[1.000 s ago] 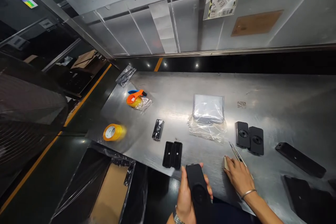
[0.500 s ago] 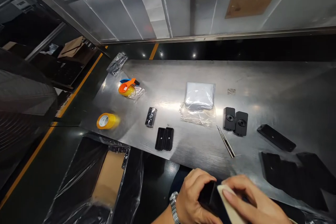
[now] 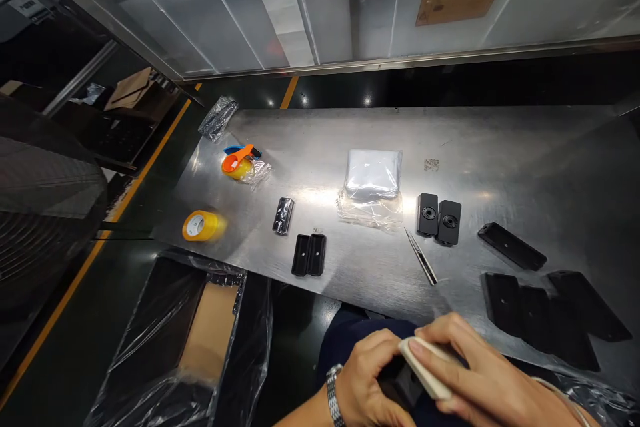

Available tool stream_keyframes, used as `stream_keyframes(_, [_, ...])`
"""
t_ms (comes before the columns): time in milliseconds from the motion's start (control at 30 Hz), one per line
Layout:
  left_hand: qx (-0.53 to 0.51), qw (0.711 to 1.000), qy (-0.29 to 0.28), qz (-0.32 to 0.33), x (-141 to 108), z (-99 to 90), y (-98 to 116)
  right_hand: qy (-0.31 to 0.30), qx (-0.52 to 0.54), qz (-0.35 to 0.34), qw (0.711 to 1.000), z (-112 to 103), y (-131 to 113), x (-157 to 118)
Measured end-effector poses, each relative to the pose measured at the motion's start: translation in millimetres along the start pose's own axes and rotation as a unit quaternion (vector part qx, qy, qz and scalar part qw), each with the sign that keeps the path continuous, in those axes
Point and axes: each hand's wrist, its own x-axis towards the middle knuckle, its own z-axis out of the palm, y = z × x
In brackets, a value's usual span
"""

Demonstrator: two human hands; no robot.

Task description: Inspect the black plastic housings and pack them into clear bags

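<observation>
Gripping a black plastic casing [image 3: 395, 383] in the left hand [image 3: 365, 373], fingers curled around it, just off the near edge of the steel bench [image 3: 525, 160]; pinching a white pad [image 3: 425, 367] in the right hand [image 3: 480, 373], pad touching the casing. Tweezers [image 3: 421, 265] lying nearby on the bench, just beside two black casings [image 3: 439, 222].

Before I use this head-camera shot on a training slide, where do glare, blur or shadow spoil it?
In the head view, glare washes across the steel table beside the clear plastic bag; the left hand, right hand, black part and white pad look slightly soft; the lower-left corner sinks into shadow.
</observation>
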Motion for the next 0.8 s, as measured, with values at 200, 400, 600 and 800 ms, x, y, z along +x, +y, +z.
stream_keyframes(200, [-0.045, 0.999, 0.017, 0.009, -1, 1.7, -7, -0.029, -0.010, -0.002, 1.000, -7, 0, 6])
stream_keyframes(400, [-0.035, 0.999, 0.010, -0.006, 0, 1.9, -9, -0.055, 0.017, -0.034, 0.998, -14, 5, 10])
stream_keyframes(600, [-0.049, 0.998, -0.004, -0.039, 1, 1.0, -8, -0.063, 0.010, -0.031, 0.997, -12, 13, 11])
stream_keyframes(800, [-0.337, 0.919, 0.143, -0.144, 11, 0.7, -9, 0.047, -0.115, 0.021, 0.992, -16, 45, 6])
